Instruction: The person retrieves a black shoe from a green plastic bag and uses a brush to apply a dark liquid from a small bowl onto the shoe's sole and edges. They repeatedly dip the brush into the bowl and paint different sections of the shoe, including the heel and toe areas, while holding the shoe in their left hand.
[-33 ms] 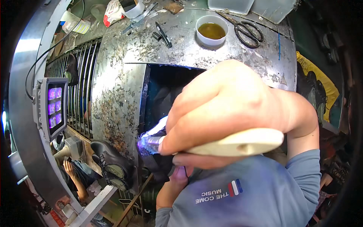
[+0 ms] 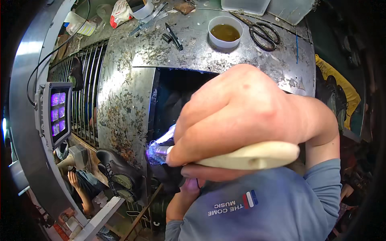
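Observation:
Closed around a pale-handled brush (image 2: 257,156), my right hand (image 2: 245,108) fills the middle of the view. The brush's metal collar and bristles point left and glow bluish violet. The bristles are at a dark leather-like item (image 2: 164,174), which has a bright blue-white lit edge; its kind cannot be made out. My left hand (image 2: 189,188) is at the lower right of this item and appears to grip it. Most of its fingers are hidden behind the item and my right hand.
A bowl of brownish liquid (image 2: 225,33), black scissors (image 2: 263,36) and a black marker (image 2: 174,37) lie on the stained metal bench (image 2: 120,108). At left are a violet-lit lamp (image 2: 58,113) and black shoes (image 2: 118,172). Another person's hand (image 2: 73,178) shows lower left.
The brush has shifted slightly left, and its handle end has dipped a little. My right hand has turned slightly with it. My left hand looks almost unmoved.

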The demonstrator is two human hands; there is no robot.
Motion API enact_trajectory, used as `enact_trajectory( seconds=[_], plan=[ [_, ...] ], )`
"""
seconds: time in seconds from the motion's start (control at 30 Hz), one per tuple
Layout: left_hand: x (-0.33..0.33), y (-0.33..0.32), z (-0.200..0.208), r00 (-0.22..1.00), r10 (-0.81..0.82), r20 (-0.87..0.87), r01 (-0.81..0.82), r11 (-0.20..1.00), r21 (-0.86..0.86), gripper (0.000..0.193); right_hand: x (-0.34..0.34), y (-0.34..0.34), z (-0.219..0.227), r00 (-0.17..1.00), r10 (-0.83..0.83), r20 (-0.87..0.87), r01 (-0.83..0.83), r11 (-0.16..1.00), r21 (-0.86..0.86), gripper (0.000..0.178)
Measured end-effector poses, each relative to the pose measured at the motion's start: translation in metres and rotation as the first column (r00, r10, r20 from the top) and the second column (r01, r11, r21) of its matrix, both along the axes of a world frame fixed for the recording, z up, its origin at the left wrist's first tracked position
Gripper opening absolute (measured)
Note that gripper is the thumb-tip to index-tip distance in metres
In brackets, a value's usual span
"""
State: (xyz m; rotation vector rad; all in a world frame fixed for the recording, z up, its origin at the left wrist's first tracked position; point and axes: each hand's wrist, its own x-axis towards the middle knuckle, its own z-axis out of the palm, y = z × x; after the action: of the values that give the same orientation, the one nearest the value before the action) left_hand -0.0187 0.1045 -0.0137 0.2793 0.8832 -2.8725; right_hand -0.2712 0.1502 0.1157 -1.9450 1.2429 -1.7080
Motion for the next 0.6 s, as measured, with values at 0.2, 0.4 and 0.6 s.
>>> enact_trajectory(
  seconds=[0.2,0.4,0.6],
  plan=[
    [-0.004,0.005,-0.007,0.993,0.005,-0.122,0.000,0.999,0.037,0.074,0.002,-0.002,0.005,0.999,0.033,-0.034,-0.030,0.996,0.086,0.016],
    [-0.009,0.009,-0.012,0.971,0.002,-0.239,0.017,0.997,0.076,0.073,-0.002,-0.002,0.005,0.997,0.078,-0.001,-0.077,0.992,0.102,0.011],
    [-0.012,0.016,-0.016,0.930,0.008,-0.369,0.035,0.993,0.109,0.072,-0.005,-0.003,0.011,0.995,0.103,-0.017,-0.098,0.980,0.174,0.010]
  ],
)
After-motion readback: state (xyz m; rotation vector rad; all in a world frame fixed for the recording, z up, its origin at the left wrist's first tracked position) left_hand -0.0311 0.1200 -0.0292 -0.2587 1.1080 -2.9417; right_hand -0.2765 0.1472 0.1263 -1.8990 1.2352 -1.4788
